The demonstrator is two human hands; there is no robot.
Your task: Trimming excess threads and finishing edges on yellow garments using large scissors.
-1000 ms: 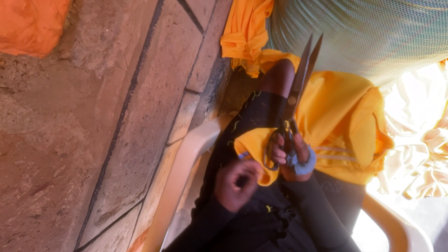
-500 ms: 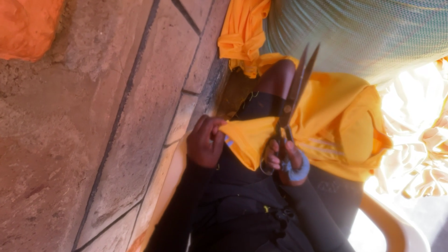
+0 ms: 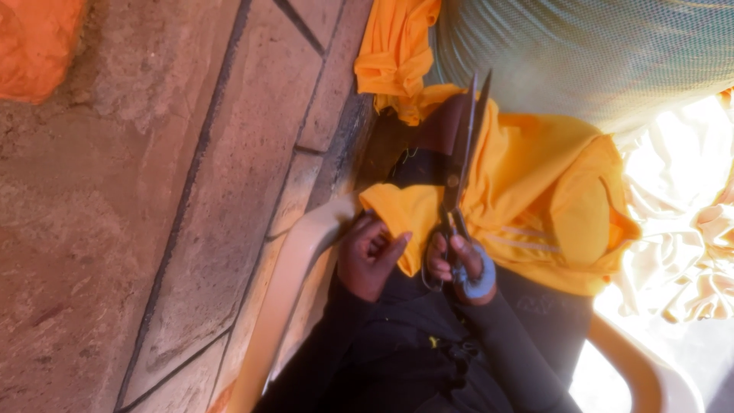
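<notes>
My right hand (image 3: 459, 266) grips the handles of long metal scissors (image 3: 461, 164), whose blades point up and away, slightly apart, over yellow fabric (image 3: 535, 191) spread on my lap. My left hand (image 3: 370, 256) pinches a folded corner of that yellow fabric just left of the scissors' handles. Both arms wear black sleeves. The fabric carries pale stripes near its lower right and runs up toward a bunched yellow piece (image 3: 394, 57).
I sit in a cream plastic chair (image 3: 283, 306) beside a rough stone-block wall (image 3: 153, 191). A green mesh sack (image 3: 596, 53) lies beyond my lap. Pale cream cloth (image 3: 688, 252) is heaped at the right. An orange cloth (image 3: 34, 42) shows at the top left.
My left hand moved from low on my lap up to the yellow fabric's corner and took hold of it. The scissors stayed in my right hand, blades still pointing up.
</notes>
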